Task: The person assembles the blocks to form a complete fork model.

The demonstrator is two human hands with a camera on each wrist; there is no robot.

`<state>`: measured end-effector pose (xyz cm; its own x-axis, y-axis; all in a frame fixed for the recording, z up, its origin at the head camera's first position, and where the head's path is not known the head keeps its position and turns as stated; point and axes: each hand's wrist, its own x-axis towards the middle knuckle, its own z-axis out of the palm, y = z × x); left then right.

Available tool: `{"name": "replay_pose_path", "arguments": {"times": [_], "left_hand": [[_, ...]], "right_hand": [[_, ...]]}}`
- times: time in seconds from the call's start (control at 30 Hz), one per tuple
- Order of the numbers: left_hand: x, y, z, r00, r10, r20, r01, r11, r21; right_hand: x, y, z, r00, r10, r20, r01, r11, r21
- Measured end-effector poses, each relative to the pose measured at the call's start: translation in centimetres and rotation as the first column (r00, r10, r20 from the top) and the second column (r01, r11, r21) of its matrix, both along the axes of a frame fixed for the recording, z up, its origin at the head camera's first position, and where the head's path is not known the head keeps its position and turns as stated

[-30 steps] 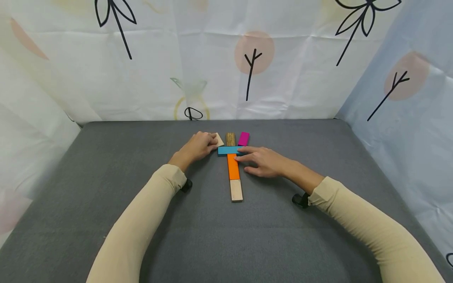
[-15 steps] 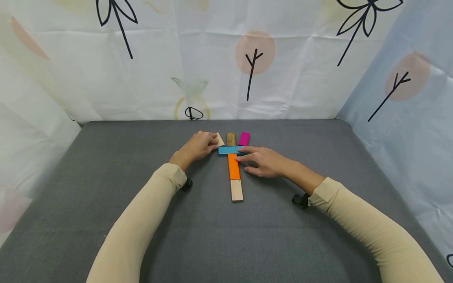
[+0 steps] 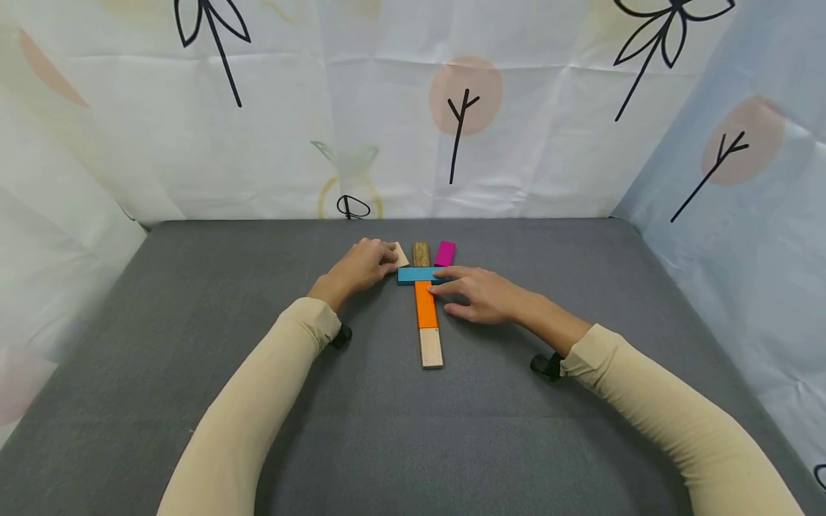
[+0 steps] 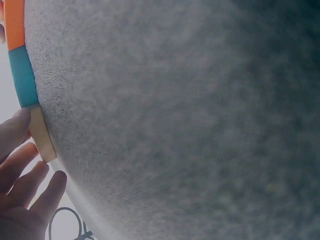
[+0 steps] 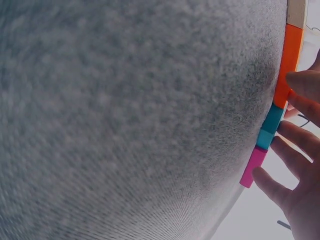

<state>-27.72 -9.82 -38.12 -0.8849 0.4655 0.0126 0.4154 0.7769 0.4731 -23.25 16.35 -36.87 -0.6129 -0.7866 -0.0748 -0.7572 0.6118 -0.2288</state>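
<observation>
My left hand [image 3: 361, 265] pinches a small pale wooden block [image 3: 402, 255], set at a slant by the left end of a blue block [image 3: 415, 275]. In the left wrist view, thumb and fingers lie along this pale block [image 4: 43, 134]. My right hand [image 3: 485, 296] has its fingers extended, touching the blue block's right part and the top of an orange block [image 3: 425, 304]. Above the blue block stand a brown wooden block [image 3: 421, 254] and, slanting right, a magenta block [image 3: 445, 254]. A second pale block [image 3: 430, 349] continues below the orange one.
Grey cloth [image 3: 413, 444] covers the table. A white patterned curtain [image 3: 387, 107] hangs along the back edge, and another stretch of it [image 3: 761, 236] closes off the right side. Both wrists wear a black device.
</observation>
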Motion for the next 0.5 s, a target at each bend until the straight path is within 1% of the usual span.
{"name": "replay_pose_path", "arguments": {"times": [0.23, 0.4, 0.5], "left_hand": [[0.0, -0.05, -0.14, 1.0, -0.015, -0.011, 0.015, 1.0, 0.006], [0.1, -0.2, -0.09, 0.999, -0.037, -0.029, 0.037, 0.999, -0.001], [0.21, -0.35, -0.04, 0.999, -0.038, -0.031, 0.038, 0.999, -0.009]], "right_hand": [[0.07, 0.0, 0.0, 1.0, -0.008, -0.004, 0.008, 1.0, 0.001], [0.18, -0.15, 0.12, 0.999, 0.016, -0.031, -0.015, 1.0, 0.02], [0.22, -0.32, 0.16, 0.999, 0.025, -0.042, -0.023, 0.999, 0.034]]}}
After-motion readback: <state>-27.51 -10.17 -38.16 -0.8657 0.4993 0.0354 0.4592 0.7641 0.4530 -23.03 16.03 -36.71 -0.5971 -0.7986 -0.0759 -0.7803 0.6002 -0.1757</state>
